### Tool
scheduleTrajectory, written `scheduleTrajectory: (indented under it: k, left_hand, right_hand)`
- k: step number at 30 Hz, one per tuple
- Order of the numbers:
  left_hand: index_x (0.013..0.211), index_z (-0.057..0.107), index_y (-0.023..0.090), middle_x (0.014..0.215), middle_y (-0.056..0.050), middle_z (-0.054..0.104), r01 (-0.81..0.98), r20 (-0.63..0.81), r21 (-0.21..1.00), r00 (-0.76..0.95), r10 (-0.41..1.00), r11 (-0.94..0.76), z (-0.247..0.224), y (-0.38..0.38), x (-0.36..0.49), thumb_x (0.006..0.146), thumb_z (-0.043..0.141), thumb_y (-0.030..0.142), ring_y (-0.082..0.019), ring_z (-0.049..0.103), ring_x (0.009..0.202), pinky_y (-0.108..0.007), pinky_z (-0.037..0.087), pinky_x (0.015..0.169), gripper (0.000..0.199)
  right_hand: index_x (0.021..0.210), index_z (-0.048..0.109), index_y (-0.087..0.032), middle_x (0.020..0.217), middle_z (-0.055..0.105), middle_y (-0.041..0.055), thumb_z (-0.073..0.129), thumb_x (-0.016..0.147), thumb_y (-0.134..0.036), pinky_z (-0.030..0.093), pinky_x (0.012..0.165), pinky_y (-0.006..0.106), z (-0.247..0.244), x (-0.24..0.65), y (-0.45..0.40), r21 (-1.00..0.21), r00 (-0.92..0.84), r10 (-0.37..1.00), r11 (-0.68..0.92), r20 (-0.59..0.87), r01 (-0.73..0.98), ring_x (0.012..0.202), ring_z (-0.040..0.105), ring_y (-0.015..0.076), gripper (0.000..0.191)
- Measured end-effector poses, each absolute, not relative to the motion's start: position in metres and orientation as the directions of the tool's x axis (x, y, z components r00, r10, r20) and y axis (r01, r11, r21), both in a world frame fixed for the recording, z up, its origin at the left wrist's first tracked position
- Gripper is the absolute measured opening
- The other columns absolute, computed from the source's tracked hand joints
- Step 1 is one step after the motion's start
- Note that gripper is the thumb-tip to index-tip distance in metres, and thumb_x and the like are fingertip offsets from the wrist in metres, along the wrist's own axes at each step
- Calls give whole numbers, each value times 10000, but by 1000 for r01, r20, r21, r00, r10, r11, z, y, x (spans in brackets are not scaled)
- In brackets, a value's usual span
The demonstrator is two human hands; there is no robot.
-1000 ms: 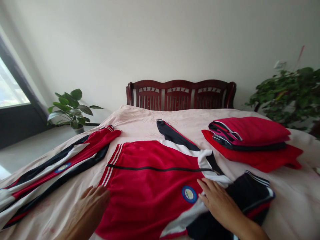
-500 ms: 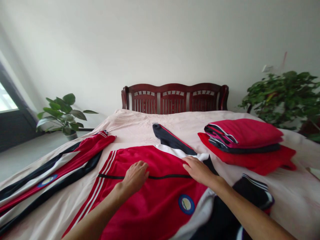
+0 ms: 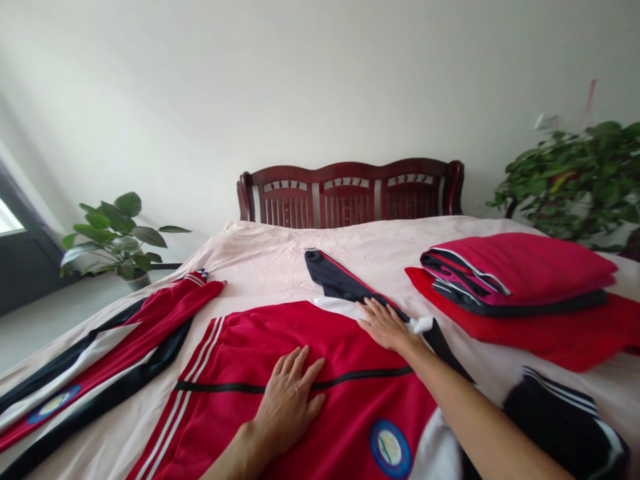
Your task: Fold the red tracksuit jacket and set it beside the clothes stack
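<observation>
A red track jacket (image 3: 360, 413) with white stripes, a black line and a round badge (image 3: 391, 449) lies spread on the bed. My left hand (image 3: 291, 397) rests flat on its red front, fingers spread, holding nothing. My right hand (image 3: 385, 327) presses flat near the jacket's upper edge, close to a white collar piece (image 3: 420, 325) and a black sleeve (image 3: 340, 278). Part of the jacket runs out of view at the bottom.
A pale pink sheet (image 3: 260, 267) covers the bed, under a dark red wooden headboard (image 3: 350, 193). A striped red garment (image 3: 100, 360) lies at left, a folded red stack (image 3: 520, 273) at right, and a black garment (image 3: 560, 420) at lower right. Potted plants (image 3: 115, 237) (image 3: 570, 180) stand on both sides.
My left hand has slid down the jacket toward me, and my right hand has moved up toward the collar. The view has shifted slightly, and the garments look unmoved.
</observation>
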State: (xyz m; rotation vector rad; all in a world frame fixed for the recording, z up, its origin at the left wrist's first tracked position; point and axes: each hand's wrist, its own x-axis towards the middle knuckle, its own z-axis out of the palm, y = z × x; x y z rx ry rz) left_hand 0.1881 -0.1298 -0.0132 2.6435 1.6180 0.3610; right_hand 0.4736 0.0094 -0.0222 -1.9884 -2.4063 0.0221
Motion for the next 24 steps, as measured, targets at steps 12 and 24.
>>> scheduleTrajectory:
  k: [12,24]
  left_hand:
    - [1165,651,223,1199,-80,681,942,180,222,214,960,-251,28,-45,135,986,390,347,-229,622,1117,-364,453,980,340]
    - [1483,444,276,1581,-90,396,994,198,28,97,975,-105,-30,-19,69,973,399,504,-298,321,1468,-478,261,1178,561]
  right_hand:
    - [1481,423,-191,1563,376,145,293,990,-315,145,1172,585,6,426,29,-103,-144,989,147,35,984,1477,236,313,524]
    - [1565,263,-232,1624,277,72,206,1006,-508,131,1191,547,-16,417,52,-74,-181,983,184,41,980,1502,174,265,626]
